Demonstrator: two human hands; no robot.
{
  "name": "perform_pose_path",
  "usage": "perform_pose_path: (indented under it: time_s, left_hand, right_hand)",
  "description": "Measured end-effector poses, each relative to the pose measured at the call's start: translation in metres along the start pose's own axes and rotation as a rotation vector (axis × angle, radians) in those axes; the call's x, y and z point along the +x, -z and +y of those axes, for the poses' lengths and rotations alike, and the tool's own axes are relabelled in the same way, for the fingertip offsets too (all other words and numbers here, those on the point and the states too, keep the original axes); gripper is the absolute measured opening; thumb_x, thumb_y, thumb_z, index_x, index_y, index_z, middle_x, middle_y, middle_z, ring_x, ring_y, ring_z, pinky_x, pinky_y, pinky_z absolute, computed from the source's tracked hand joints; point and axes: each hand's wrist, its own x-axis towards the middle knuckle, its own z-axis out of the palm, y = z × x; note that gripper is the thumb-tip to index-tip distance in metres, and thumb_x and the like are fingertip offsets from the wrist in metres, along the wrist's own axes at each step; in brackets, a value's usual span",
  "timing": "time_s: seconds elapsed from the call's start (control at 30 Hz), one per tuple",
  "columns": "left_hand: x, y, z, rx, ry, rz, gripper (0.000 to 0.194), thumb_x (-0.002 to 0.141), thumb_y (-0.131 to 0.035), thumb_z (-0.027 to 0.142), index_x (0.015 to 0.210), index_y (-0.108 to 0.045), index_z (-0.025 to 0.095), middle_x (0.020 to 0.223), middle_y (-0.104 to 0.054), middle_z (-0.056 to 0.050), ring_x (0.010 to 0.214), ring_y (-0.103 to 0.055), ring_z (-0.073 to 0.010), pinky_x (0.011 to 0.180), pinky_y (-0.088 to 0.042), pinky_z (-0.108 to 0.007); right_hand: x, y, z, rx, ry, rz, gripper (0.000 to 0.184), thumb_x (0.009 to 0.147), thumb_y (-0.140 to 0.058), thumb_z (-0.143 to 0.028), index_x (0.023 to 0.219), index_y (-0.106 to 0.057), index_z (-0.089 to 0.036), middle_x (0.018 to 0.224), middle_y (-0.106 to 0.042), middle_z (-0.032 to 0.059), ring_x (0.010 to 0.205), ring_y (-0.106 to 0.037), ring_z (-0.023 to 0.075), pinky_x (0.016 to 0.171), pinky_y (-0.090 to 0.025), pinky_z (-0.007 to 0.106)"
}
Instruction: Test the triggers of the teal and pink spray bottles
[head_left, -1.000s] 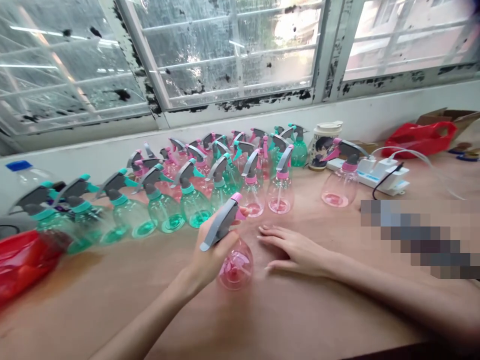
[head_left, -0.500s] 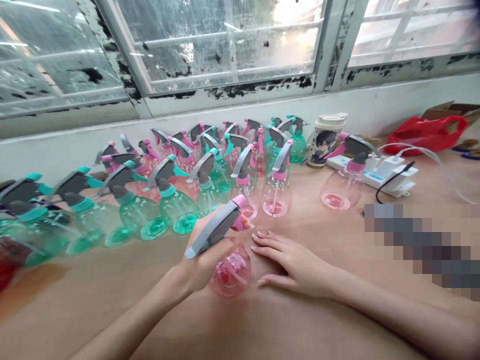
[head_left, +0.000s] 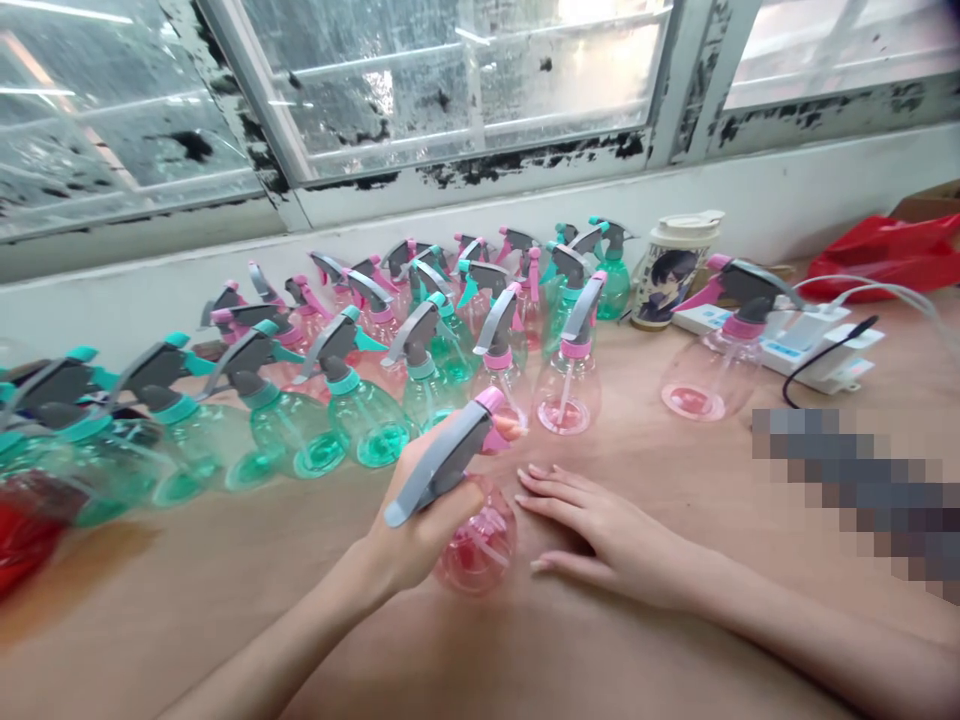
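My left hand [head_left: 420, 510] is wrapped round the neck of a pink spray bottle [head_left: 480, 555], below its grey and pink trigger head. The bottle is see-through, with a dip tube showing inside. My right hand [head_left: 592, 530] lies open on the tabletop to the right of that bottle, fingers spread and apart from it. Just beyond the hands stand two more pink spray bottles [head_left: 568, 390]. A row of green spray bottles [head_left: 382, 430] runs off to the left.
Behind are several more pink and green spray bottles. A lidded cup [head_left: 667, 275] stands near the wall, beside a white power strip [head_left: 821, 360] with cables. One pink spray bottle [head_left: 697, 385] is in front of the strip. Red plastic bags lie far right [head_left: 885, 255] and far left [head_left: 34, 530].
The whole scene has shifted slightly to the right in view. My left hand keeps its grip on the bottle, and my right hand stays spread on the table.
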Motion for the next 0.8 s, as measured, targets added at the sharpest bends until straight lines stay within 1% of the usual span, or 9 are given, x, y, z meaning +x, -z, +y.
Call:
perform_pose_path:
  time_s: [0.07,0.17,0.27,0.37,0.47,0.57,0.7,0.8]
  left_hand:
    - [-0.0001,-0.0009,0.0014,-0.013,-0.001,-0.015,0.009,0.071,-0.054,0.020,0.079,-0.060,0.022,0.057,-0.047,0.005,0.049,-0.040,-0.0131,0.051,-0.038,-0.027]
    - [-0.0001,-0.0014,0.0041,-0.016,-0.006,-0.026,0.025,0.071,-0.054,0.020,0.095,-0.064,0.022,0.067,-0.058,0.002,0.054,-0.047,-0.0149,0.054,-0.042,-0.029]
    - [0.0005,-0.0010,0.0049,0.000,-0.011,-0.015,0.040,0.071,-0.054,0.019,0.109,-0.063,0.022,0.078,-0.065,-0.002,0.067,-0.059,-0.0200,0.061,-0.047,-0.031]
    - [0.0013,-0.0006,0.0041,0.003,-0.018,-0.034,0.046,0.071,-0.055,0.018,0.116,-0.062,0.021,0.087,-0.070,-0.004,0.079,-0.064,-0.0238,0.073,-0.051,-0.035]
    - [0.0016,-0.0004,0.0040,-0.001,-0.010,-0.050,0.046,0.071,-0.056,0.020,0.117,-0.062,0.021,0.091,-0.072,-0.006,0.082,-0.066,-0.0253,0.075,-0.052,-0.037]
    - [0.0018,-0.0004,0.0040,-0.014,-0.020,-0.060,0.042,0.073,-0.056,0.020,0.114,-0.063,0.020,0.090,-0.072,-0.006,0.084,-0.066,-0.0260,0.076,-0.052,-0.037]
    - [0.0020,-0.0004,0.0028,-0.024,-0.031,-0.064,0.037,0.074,-0.056,0.019,0.110,-0.065,0.020,0.083,-0.070,-0.005,0.081,-0.065,-0.0247,0.073,-0.052,-0.035]
    - [0.0020,-0.0006,0.0028,-0.001,-0.025,-0.039,0.031,0.074,-0.057,0.021,0.104,-0.066,0.020,0.072,-0.065,-0.002,0.070,-0.061,-0.0215,0.066,-0.049,-0.032]
  right_hand:
    - [-0.0005,0.0002,0.0000,0.011,-0.003,-0.006,0.063,0.093,-0.052,-0.055,0.141,-0.051,-0.013,0.152,-0.041,0.0135,0.143,-0.034,0.0286,0.118,-0.029,0.049]
    - [-0.0012,0.0001,0.0002,0.042,-0.007,-0.001,0.062,0.093,-0.054,-0.053,0.142,-0.050,-0.016,0.152,-0.041,0.0128,0.143,-0.033,0.0287,0.118,-0.028,0.050]
    - [-0.0016,0.0001,0.0003,0.052,-0.010,-0.003,0.061,0.093,-0.054,-0.053,0.142,-0.049,-0.017,0.152,-0.041,0.0123,0.143,-0.032,0.0288,0.118,-0.028,0.050]
    - [-0.0015,0.0006,0.0004,0.046,-0.007,-0.016,0.061,0.094,-0.052,-0.053,0.142,-0.049,-0.016,0.152,-0.041,0.0126,0.143,-0.033,0.0286,0.118,-0.027,0.050]
    - [-0.0015,0.0006,0.0010,0.048,-0.006,-0.012,0.061,0.094,-0.052,-0.053,0.142,-0.049,-0.016,0.151,-0.042,0.0124,0.143,-0.034,0.0284,0.118,-0.028,0.050]
    - [-0.0023,-0.0002,0.0017,0.042,-0.003,-0.001,0.061,0.094,-0.053,-0.053,0.143,-0.048,-0.017,0.152,-0.042,0.0118,0.143,-0.033,0.0278,0.118,-0.028,0.050]
    - [-0.0030,-0.0003,0.0021,0.044,0.003,0.008,0.060,0.094,-0.054,-0.052,0.143,-0.048,-0.019,0.152,-0.041,0.0118,0.143,-0.034,0.0275,0.118,-0.029,0.050]
    - [-0.0025,0.0011,0.0017,0.026,-0.002,-0.018,0.061,0.094,-0.052,-0.053,0.143,-0.048,-0.017,0.153,-0.040,0.0121,0.143,-0.033,0.0275,0.118,-0.029,0.049]
